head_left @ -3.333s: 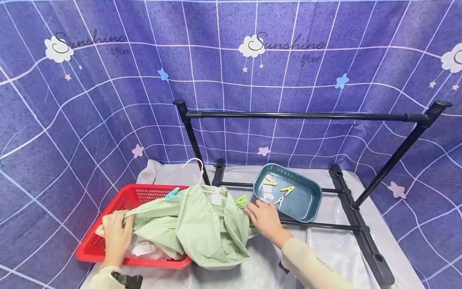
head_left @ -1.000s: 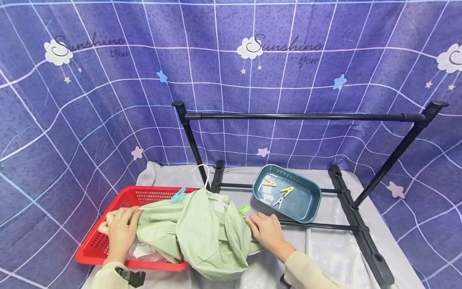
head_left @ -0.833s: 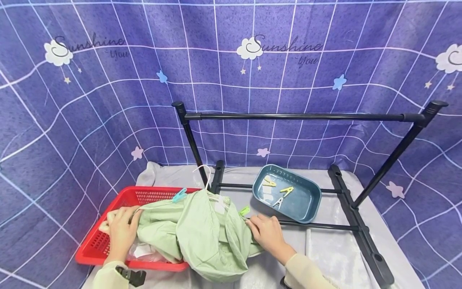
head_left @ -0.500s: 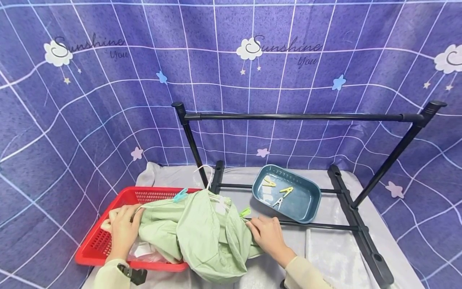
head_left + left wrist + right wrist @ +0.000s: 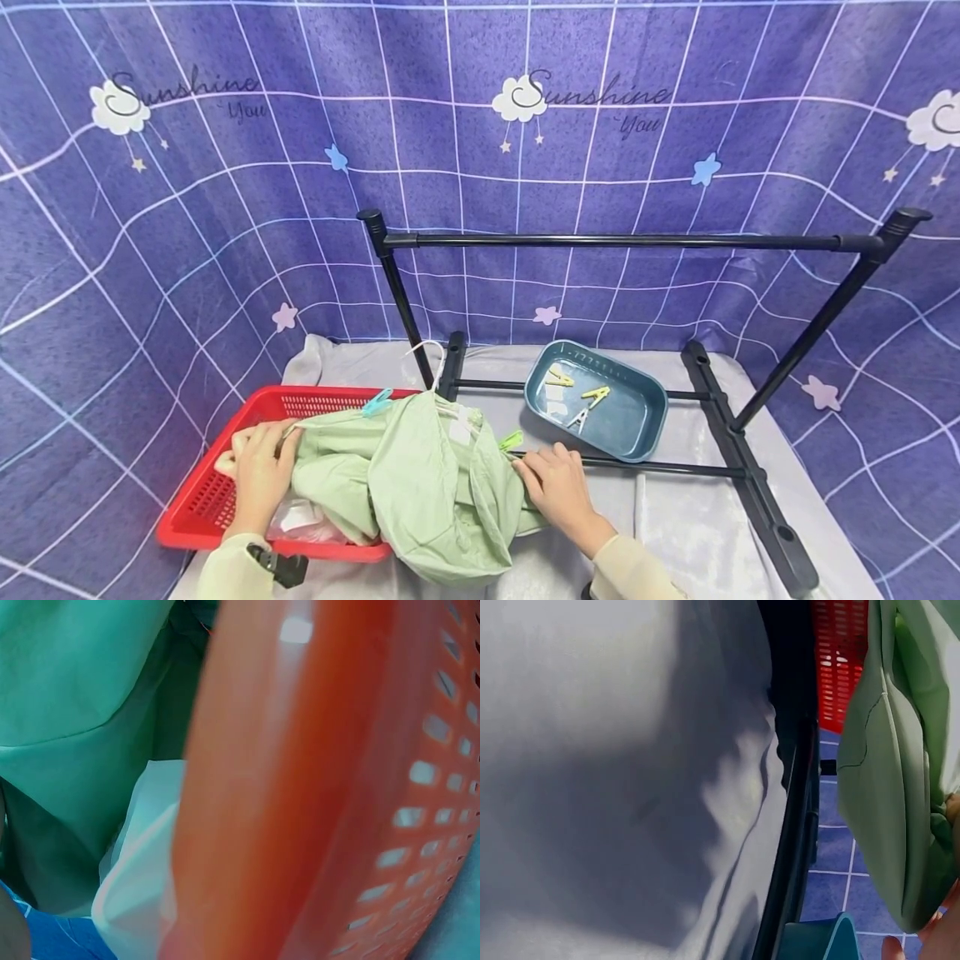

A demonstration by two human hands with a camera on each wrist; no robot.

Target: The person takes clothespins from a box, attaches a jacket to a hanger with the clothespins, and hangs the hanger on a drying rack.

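A light green garment (image 5: 420, 492) hangs on a pale hanger (image 5: 439, 367), its left part over the red basket. My left hand (image 5: 261, 479) grips the left end of the cloth, its fingertips partly hidden. With thumb and fingers my right hand (image 5: 558, 492) pinches the right end, just below a green clothespin (image 5: 512, 441). A blue clothespin (image 5: 377, 402) is clipped on the garment's upper left edge. The right wrist view shows the garment (image 5: 889, 787) close up, with part of my right hand (image 5: 939, 930) at its lower end.
A red perforated basket (image 5: 197, 521) with a clear plastic bag (image 5: 303, 521) inside stands at left. Behind is a black clothes rack (image 5: 615, 241). Over its base bars sits a blue tray (image 5: 651, 425) with yellow clothespins (image 5: 596, 395) and a whitish clothespin (image 5: 580, 419). Patterned curtain encloses the area.
Since the oldest frame, both hands and the garment have shifted slightly right and down, and the hanger's hook has moved right. Over the last half second almost nothing moves.
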